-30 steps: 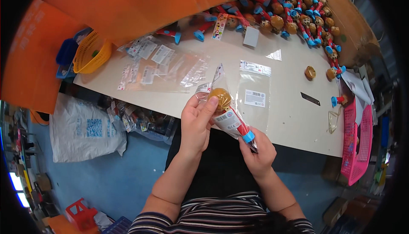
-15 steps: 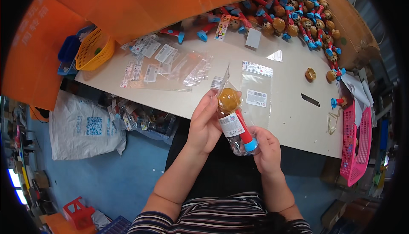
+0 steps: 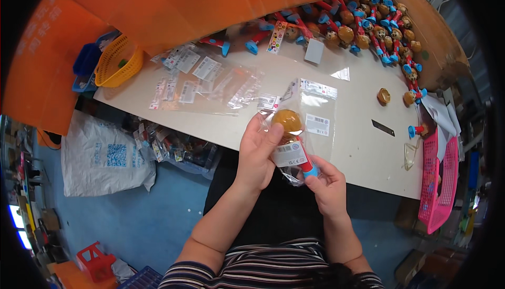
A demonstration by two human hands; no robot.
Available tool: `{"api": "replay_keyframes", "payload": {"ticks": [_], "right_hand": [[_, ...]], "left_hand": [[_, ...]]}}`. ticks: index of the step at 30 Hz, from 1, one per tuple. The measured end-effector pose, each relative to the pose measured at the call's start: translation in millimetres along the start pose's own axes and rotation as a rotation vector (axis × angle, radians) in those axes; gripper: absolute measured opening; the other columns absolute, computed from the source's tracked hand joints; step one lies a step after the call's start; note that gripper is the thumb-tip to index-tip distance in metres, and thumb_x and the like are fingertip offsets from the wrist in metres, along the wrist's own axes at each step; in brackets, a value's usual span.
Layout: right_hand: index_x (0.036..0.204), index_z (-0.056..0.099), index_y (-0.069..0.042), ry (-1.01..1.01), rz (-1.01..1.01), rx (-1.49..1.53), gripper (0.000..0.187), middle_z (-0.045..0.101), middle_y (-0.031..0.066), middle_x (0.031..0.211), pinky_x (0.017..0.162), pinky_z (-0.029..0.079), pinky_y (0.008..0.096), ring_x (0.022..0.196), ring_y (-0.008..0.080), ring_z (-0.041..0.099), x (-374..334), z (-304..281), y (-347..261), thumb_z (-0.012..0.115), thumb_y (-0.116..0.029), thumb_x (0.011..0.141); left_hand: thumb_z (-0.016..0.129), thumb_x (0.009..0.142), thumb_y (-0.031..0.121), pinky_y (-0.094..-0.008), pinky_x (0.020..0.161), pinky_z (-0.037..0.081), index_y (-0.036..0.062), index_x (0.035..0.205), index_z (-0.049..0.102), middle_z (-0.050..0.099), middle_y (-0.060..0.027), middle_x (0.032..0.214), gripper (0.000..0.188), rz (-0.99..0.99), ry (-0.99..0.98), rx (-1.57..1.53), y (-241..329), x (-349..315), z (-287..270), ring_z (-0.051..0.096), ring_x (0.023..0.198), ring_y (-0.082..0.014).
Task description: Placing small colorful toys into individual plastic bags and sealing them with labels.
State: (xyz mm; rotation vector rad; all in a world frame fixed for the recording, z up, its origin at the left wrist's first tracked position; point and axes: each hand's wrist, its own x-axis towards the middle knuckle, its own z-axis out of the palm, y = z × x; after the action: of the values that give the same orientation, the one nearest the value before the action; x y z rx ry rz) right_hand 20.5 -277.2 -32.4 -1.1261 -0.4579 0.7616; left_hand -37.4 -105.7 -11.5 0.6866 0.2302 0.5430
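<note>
Between my two hands, over the table's near edge, is a bagged toy (image 3: 288, 122) with a round brown head, a red tube body and a blue foot. Its clear plastic bag carries a white label across the middle, and the bag's top sticks up loosely. My left hand (image 3: 256, 155) grips the bag at the head end, thumb over the front. With thumb and fingers, my right hand (image 3: 329, 185) pinches the blue foot end through the plastic. Just beyond, a flat clear bag (image 3: 317, 107) with a white label lies on the table.
Clear labelled bags (image 3: 202, 81) overlap at left, near a yellow basket (image 3: 118, 65). Many similar toys (image 3: 379, 31) pile up at the back right below orange cardboard (image 3: 236, 5). A brown cup-shaped piece (image 3: 384, 96), a dark blade (image 3: 383, 127) and a pink basket (image 3: 437, 178) are at right.
The bagged toy has tilted so that its foot end sits higher and looks foreshortened. My left thumb has moved onto the head, and the bag's top has spread wider.
</note>
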Motion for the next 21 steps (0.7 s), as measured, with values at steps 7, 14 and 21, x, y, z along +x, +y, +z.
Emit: {"api": "replay_keyframes", "payload": {"ticks": [7,14,21], "right_hand": [[0.128,0.054,0.008,0.071,-0.132,-0.082,0.044,0.063,0.0136,0.118,0.095,0.05,0.0319,0.107,0.0192,0.062,2,8,10,0.068,0.006,0.087],[0.129,0.053,0.007,0.098,-0.028,0.049,0.047,0.061,0.0124,0.119,0.096,0.048,0.0327,0.106,0.0192,0.062,10,6,13,0.067,0.01,0.084],[0.132,0.05,0.007,0.115,-0.068,-0.06,0.05,0.061,0.0126,0.117,0.094,0.05,0.0301,0.107,0.0179,0.061,14,-1,5,0.068,0.008,0.085]], "left_hand": [[0.069,0.092,0.009,-0.03,0.088,0.054,-0.0053,0.127,0.041,0.064,-0.0173,0.112,0.047,0.053,0.118,0.113,1,3,2,0.065,0.099,-0.0173],[0.072,0.09,0.008,-0.0287,0.086,0.054,-0.0062,0.122,0.044,0.062,-0.0161,0.113,0.045,-0.052,0.118,0.135,6,11,1,0.065,0.098,-0.0169],[0.07,0.091,0.011,-0.0307,0.092,0.05,-0.0053,0.125,0.044,0.06,-0.0186,0.118,0.046,0.113,0.183,0.253,-5,18,4,0.062,0.105,-0.0192]]}}
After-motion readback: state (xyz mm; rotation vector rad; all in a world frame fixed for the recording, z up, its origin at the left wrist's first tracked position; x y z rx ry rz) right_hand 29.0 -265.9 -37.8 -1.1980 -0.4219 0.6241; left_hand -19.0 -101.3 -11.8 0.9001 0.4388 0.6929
